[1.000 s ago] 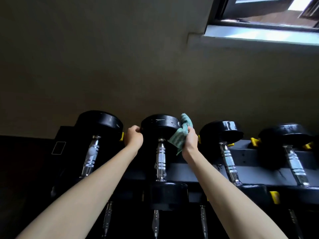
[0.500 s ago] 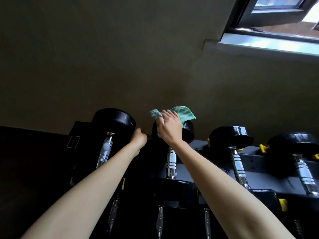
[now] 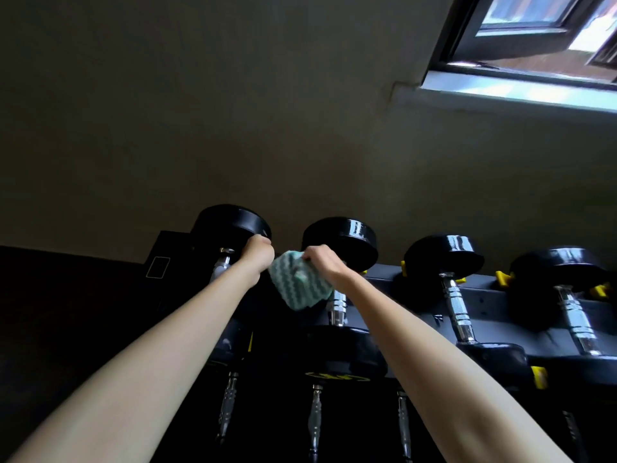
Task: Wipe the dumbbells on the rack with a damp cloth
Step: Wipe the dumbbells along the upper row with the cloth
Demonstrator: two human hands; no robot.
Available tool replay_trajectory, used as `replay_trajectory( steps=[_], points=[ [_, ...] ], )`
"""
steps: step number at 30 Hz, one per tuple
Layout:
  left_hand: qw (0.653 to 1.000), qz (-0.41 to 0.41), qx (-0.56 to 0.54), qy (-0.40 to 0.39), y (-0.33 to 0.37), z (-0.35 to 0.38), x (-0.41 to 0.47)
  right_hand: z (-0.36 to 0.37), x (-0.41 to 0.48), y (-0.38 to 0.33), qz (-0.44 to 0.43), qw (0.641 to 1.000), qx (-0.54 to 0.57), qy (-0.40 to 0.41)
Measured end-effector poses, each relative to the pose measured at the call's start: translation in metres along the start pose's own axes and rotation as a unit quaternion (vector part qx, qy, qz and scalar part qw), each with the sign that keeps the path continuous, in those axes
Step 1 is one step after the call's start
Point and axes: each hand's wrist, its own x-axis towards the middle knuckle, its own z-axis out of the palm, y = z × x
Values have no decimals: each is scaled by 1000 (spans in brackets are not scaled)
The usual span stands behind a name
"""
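Observation:
Several black dumbbells with chrome handles lie in a row on the top shelf of a dark rack (image 3: 494, 299). My left hand (image 3: 256, 259) grips the lower edge of the leftmost dumbbell's far head (image 3: 230, 225). My right hand (image 3: 325, 264) holds a green zigzag-patterned cloth (image 3: 298, 285) just in front of the second dumbbell's far head (image 3: 344, 238), which shines wet. The cloth hangs down over that dumbbell's chrome handle (image 3: 338, 309). Two more glossy dumbbells (image 3: 447, 252) (image 3: 557, 265) sit to the right.
A plain wall rises close behind the rack. A window (image 3: 534, 45) with a sill is at the upper right. Yellow stops (image 3: 502, 279) mark the shelf cradles. A lower shelf holds more dumbbells (image 3: 315, 419). To the left of the rack is dark.
My right hand came down off the top of the second dumbbell's head, bringing the cloth in front of it. My left hand shifted from the second dumbbell to the leftmost one.

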Motion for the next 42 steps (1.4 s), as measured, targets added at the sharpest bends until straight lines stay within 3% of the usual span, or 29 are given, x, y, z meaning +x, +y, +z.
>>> replay_trajectory(
  steps=[3,7,9,13,16,17,19,22,23,25,28,29,32,34,36,39,42],
  points=[
    [999,0,-48,-14,7,-6,-11,-11,-15,18,99,945,311,-16],
    [992,1,-113,-64,16,-8,-36,-24,-33,28,63,839,535,-71],
    [986,-8,-121,-115,17,-8,-46,-26,-43,28,19,789,608,-89],
    [948,14,-135,-289,16,-11,-63,-32,-52,37,-33,714,690,-114],
    [945,63,-127,-293,20,-11,-74,-37,-55,49,-43,681,722,-116],
    [949,75,-129,-277,22,-10,-77,-39,-58,53,-48,682,721,-115],
    [958,89,-144,-232,25,-7,-79,-42,-63,58,-58,722,682,-105],
    [966,133,-132,-179,28,-2,-80,-39,-64,59,-35,842,536,-47],
    [967,160,-105,-167,28,1,-81,-39,-64,57,-16,868,496,-21],
    [962,210,-44,-169,31,6,-86,-38,-63,56,27,865,501,7],
    [936,207,47,-279,40,16,-99,-41,-66,55,43,790,611,-27],
    [923,197,92,-317,43,19,-101,-42,-66,56,40,779,624,-41],
    [885,190,162,-392,49,23,-102,-48,-63,63,28,806,590,-41],
    [886,185,141,-401,50,24,-99,-56,-59,69,40,811,583,-5],
    [922,161,77,-343,47,24,-91,-64,-50,79,41,824,563,51],
    [980,100,11,-172,35,26,-69,-71,-35,99,14,897,411,164],
    [995,25,20,-97,21,28,-53,-64,-20,112,6,922,327,209]
  ],
)
